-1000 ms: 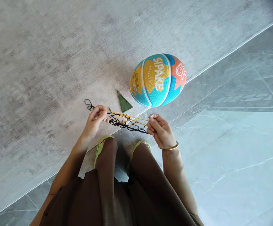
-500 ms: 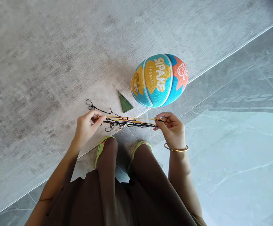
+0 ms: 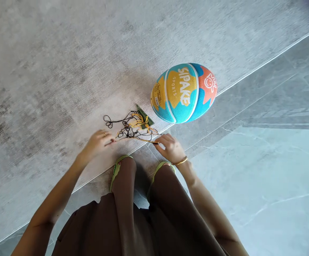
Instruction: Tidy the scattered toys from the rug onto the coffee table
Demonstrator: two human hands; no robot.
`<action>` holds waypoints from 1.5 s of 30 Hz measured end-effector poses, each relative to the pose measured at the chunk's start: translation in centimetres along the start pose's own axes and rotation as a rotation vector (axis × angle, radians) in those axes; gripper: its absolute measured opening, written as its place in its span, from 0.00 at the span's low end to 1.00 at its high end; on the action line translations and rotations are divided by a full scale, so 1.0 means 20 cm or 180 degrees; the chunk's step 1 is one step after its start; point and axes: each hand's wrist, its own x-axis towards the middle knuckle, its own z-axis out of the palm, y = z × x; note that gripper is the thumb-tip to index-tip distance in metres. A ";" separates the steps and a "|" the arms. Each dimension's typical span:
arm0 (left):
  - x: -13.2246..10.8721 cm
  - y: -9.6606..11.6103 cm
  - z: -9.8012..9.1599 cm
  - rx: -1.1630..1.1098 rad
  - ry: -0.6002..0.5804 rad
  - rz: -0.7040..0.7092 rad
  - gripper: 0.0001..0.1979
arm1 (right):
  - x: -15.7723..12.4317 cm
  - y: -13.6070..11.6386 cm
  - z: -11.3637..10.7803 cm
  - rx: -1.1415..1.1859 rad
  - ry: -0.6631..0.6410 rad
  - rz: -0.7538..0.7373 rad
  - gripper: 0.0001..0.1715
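A tangled net of black and yellow cord [image 3: 137, 124] hangs slack between my two hands, with a thin black looped end trailing to the left. My left hand [image 3: 97, 143] pinches the net's left edge. At the right end, my right hand [image 3: 169, 147] has its fingers closed on the cord, a gold bangle at the wrist. Behind the net, partly covered by it, a dark green triangle [image 3: 148, 120] lies on the carpet. A colourful ball [image 3: 183, 93] in blue, yellow and orange rests just beyond, to the right.
Grey mottled carpet [image 3: 50, 71] spreads over the upper left, its pale edge running diagonally. Grey marble tiles [image 3: 277, 160] lie to the right. My feet in green slippers [image 3: 114, 174] stand below the hands, near the carpet edge.
The net has gone from stretched taut to slack and spread out, now overlapping the triangle. My right hand has moved left and slightly down, and my left hand has lowered slightly.
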 end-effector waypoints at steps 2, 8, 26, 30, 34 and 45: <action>-0.09 -0.04 0.20 0.0132 -0.0521 -0.0075 0.09 | -0.07 0.06 0.16 -0.0213 -0.0643 0.0256 0.07; -0.09 0.01 0.43 0.0131 -0.0185 -0.0663 0.12 | -0.21 0.04 0.34 -0.0079 -0.0676 0.0686 0.14; 0.20 -0.07 0.43 0.0511 0.0571 -0.1448 0.09 | 0.15 0.15 0.37 0.2282 0.0579 0.2486 0.16; 0.13 -0.12 0.38 0.0407 0.0728 -0.1479 0.08 | 0.08 0.18 0.32 0.3961 0.0922 0.2731 0.26; 0.07 -0.15 0.35 0.0497 0.0590 -0.1473 0.09 | 0.00 0.15 0.28 0.4022 0.0788 0.2392 0.27; 0.20 0.21 0.50 -0.1497 0.0258 -0.1933 0.15 | -0.10 -0.12 0.37 0.1231 -0.0051 0.0269 0.14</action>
